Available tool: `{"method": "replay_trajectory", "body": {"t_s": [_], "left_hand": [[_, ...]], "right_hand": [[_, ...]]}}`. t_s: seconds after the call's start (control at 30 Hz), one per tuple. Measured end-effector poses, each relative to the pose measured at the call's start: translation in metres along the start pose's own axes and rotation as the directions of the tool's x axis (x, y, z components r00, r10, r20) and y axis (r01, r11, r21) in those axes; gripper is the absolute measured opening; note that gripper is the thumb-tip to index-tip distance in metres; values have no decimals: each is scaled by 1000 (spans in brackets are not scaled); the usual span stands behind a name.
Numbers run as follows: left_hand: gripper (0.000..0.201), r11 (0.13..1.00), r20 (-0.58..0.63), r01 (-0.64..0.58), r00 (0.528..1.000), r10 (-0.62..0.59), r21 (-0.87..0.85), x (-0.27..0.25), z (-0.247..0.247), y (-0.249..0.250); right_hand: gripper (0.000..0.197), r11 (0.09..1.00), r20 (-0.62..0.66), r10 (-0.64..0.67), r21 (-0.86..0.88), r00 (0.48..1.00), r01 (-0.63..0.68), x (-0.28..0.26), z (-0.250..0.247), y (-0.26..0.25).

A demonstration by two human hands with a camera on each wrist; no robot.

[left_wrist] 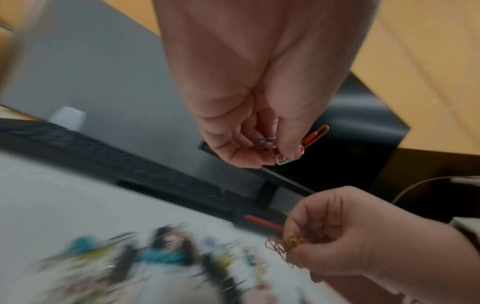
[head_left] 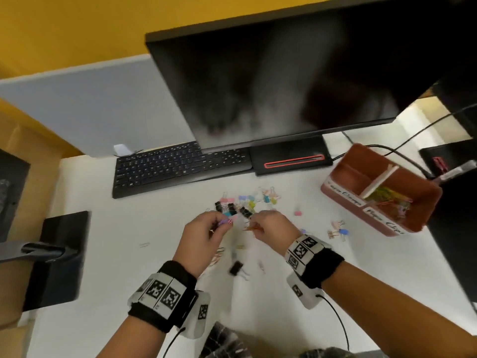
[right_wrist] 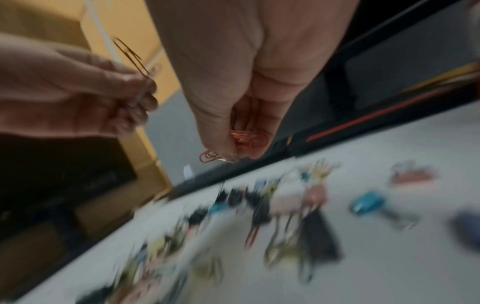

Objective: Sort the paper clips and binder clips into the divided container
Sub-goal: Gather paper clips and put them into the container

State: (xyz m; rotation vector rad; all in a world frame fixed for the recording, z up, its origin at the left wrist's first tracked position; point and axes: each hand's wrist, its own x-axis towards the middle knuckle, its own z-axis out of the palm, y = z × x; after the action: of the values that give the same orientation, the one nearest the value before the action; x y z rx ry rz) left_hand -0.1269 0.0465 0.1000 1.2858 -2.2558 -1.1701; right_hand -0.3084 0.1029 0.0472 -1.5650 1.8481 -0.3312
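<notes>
Both hands hover above a heap of coloured and black binder clips (head_left: 238,206) on the white desk. My left hand (head_left: 206,232) pinches a small bunch of paper clips (left_wrist: 309,142), orange, blue and white ones among them. My right hand (head_left: 268,229) grips another bunch of orange and yellow paper clips (right_wrist: 246,139). The brown divided container (head_left: 335,186) stands to the right; its near compartment holds coloured paper clips (head_left: 387,197), its far compartment looks empty. A black binder clip (head_left: 236,267) lies between my wrists.
A black keyboard (head_left: 178,166) and a dark monitor (head_left: 284,81) on its stand (head_left: 289,156) fill the back of the desk. More binder clips (head_left: 338,229) lie near the container. Loose paper clips (head_left: 219,254) lie under my hands. Cables (head_left: 402,153) run behind the container.
</notes>
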Motion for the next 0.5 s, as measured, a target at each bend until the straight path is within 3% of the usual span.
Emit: {"method": "replay_trajectory", "body": {"t_s": [0.1,0.17,0.23,0.37,0.43,0.5], "left_hand": [[16,989,16,-102,994,105,-110,32,46,64],[8,975,32,-149,987,156,-163,55,85,107],[4,963,60,-191,977,205,-189,77,130,151],[9,969,191,-195,956,222,-149,113,218,209],[19,982,311,-189,932,186,-19,120,245,219],[24,977,341,-205,924,176,53,124,254,221]], "right_hand": [[30,998,-232,5,67,973,11,-45,-59,38],[8,997,-407,65,64,911,-42,-75,-99,73],[10,986,-506,168,72,846,-153,-100,-132,110],[15,942,-516,316,73,796,-327,-122,-167,170],[22,903,-457,425,160,781,-398,-123,-169,187],[35,875,-375,484,204,791,-438,-122,-167,196]]}}
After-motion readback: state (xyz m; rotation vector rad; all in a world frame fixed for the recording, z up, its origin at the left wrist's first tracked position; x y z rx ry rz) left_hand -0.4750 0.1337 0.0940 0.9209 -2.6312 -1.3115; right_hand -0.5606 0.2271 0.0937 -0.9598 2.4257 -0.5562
